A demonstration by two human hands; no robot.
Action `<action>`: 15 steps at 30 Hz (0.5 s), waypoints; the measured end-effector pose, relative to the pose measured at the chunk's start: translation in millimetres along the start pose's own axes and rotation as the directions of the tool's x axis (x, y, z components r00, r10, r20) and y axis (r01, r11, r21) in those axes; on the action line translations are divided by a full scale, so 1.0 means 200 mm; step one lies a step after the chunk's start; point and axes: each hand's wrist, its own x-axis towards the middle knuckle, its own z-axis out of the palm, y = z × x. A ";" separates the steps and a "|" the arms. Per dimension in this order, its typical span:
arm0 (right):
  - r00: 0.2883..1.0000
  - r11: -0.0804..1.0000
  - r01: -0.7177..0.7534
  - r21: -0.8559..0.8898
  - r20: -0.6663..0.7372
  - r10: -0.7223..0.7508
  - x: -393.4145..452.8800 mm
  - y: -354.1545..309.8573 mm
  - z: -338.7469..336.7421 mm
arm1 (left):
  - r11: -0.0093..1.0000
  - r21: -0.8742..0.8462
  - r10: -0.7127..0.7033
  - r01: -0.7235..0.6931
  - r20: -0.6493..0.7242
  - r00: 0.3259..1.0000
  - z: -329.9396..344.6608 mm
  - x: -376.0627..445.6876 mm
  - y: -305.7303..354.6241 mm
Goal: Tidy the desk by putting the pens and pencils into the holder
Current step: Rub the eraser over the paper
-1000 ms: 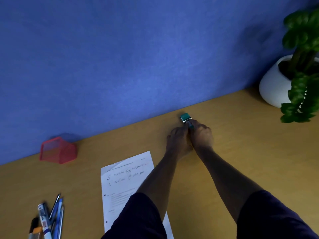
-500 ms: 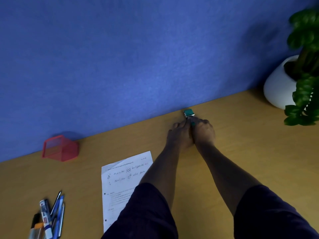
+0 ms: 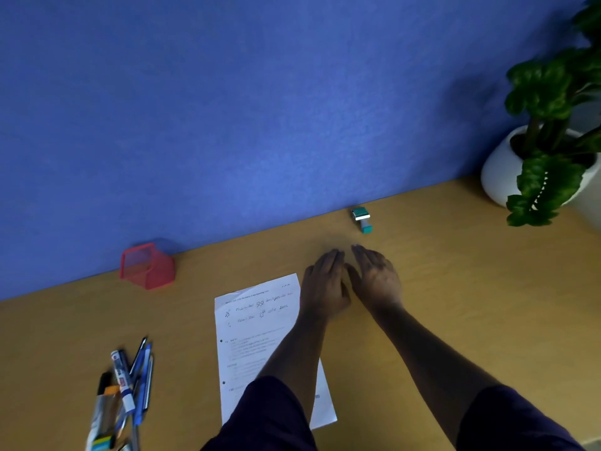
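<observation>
A red mesh holder (image 3: pixel 148 266) lies tipped on its side by the blue wall at the left. A bundle of pens, pencils and markers (image 3: pixel 125 390) lies at the desk's lower left. My left hand (image 3: pixel 325 283) and my right hand (image 3: pixel 375 276) hover side by side over the middle of the desk, fingers extended, holding nothing. A small teal object (image 3: pixel 361 219) sits by the wall just beyond my fingertips, apart from both hands.
A printed sheet of paper (image 3: pixel 257 323) lies under my left forearm. A white pot with a green plant (image 3: pixel 540 151) stands at the far right. The blue wall (image 3: pixel 260 109) bounds the wooden desk (image 3: pixel 455 288) at the back.
Both hands have let go of the teal object at the wall and drawn back toward me, now open. The teal object stays by the wall.
</observation>
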 end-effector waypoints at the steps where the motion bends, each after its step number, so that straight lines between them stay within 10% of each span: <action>1: 1.000 1.000 0.023 -0.006 0.000 -0.023 -0.04 -0.03 -0.01 | 1.000 0.015 0.007 -0.007 -0.004 1.000 -0.02 -0.04 -0.01; 15: 0.991 0.995 0.101 -0.016 0.091 -0.099 -0.49 -0.46 -0.02 | 0.997 0.057 -0.058 0.059 -0.013 0.998 -0.21 -0.65 -0.21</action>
